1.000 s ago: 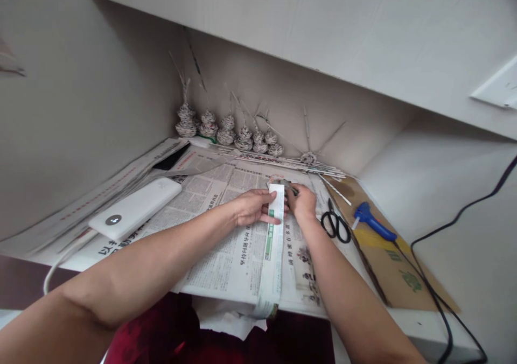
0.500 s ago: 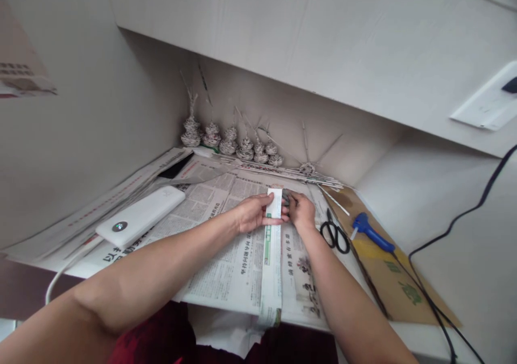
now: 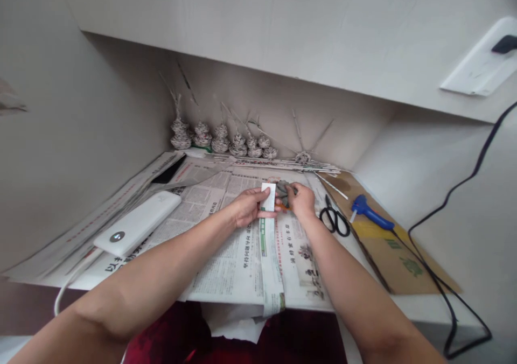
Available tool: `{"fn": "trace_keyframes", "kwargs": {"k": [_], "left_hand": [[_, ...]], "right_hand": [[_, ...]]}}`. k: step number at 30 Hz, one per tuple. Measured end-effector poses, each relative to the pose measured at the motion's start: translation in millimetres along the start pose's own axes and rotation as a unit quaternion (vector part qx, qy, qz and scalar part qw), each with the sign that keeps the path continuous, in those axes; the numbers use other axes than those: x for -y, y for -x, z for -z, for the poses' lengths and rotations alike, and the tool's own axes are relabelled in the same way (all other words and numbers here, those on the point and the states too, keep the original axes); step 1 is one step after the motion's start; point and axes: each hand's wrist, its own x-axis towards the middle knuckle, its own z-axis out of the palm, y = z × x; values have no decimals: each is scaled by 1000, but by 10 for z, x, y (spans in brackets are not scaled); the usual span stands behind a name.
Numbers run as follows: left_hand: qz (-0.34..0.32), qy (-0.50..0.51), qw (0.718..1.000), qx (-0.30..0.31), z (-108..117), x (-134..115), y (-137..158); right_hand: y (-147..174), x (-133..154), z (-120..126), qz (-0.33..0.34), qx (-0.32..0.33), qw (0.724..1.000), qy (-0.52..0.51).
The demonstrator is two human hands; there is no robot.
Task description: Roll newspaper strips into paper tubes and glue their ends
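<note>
A long folded strip of newspaper (image 3: 268, 198) is pinched in my left hand (image 3: 251, 205), thumb on top near its far end. From there the strip runs down over the table's front edge. My right hand (image 3: 302, 198), just right of the strip, has its fingers closed on a small grey object with a lobed edge (image 3: 281, 189). Its kind is unclear, and my fingers cover part of it. A bit of orange shows below it. Black-handled scissors (image 3: 334, 221) lie right of my right hand.
Newspaper (image 3: 226, 245) covers the table. A white power bank (image 3: 137, 221) with a cable lies left. On the right, a blue glue gun (image 3: 369, 213) rests on cardboard (image 3: 404, 267). Several woven paper gourds (image 3: 220, 138) and thin paper rods (image 3: 291, 165) sit along the back wall.
The view has shifted slightly. More of the grey object now shows between my hands, with orange below it. My left hand still holds the newspaper strip.
</note>
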Motion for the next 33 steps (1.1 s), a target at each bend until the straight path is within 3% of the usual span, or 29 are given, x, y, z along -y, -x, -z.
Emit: {"fn": "trace_keyframes", "kwargs": {"k": [5, 8, 10, 12, 14, 16, 19, 24, 29, 33], "left_hand": [[-14, -49, 998, -25, -4, -9, -4], [-31, -78, 996, -34, -3, -9, 1], [-41, -91, 994, -33, -3, -2, 7], [-43, -98, 994, -35, -2, 6, 11], [-42, -101, 993, -38, 2, 10, 13], [-42, -103, 993, -33, 8, 9, 12], [-40, -95, 994, -22, 17, 4, 9], [-22, -76, 996, -29, 20, 17, -2], [-30, -70, 996, -38, 12, -1, -2], [-40, -61, 997, -33, 7, -12, -2]], "right_hand": [[28, 8, 53, 30, 16, 999, -10], [52, 56, 206, 67, -20, 997, -12], [62, 113, 324, 89, -55, 993, -51], [69, 179, 406, 72, -36, 986, -149], [77, 238, 429, 19, 54, 955, -290], [88, 279, 401, -29, 160, 897, -412], [108, 312, 328, -61, 248, 833, -490], [124, 356, 372, -117, 171, 840, -501], [116, 396, 555, -97, 264, 752, -596], [159, 423, 515, -114, 248, 784, -557]]}}
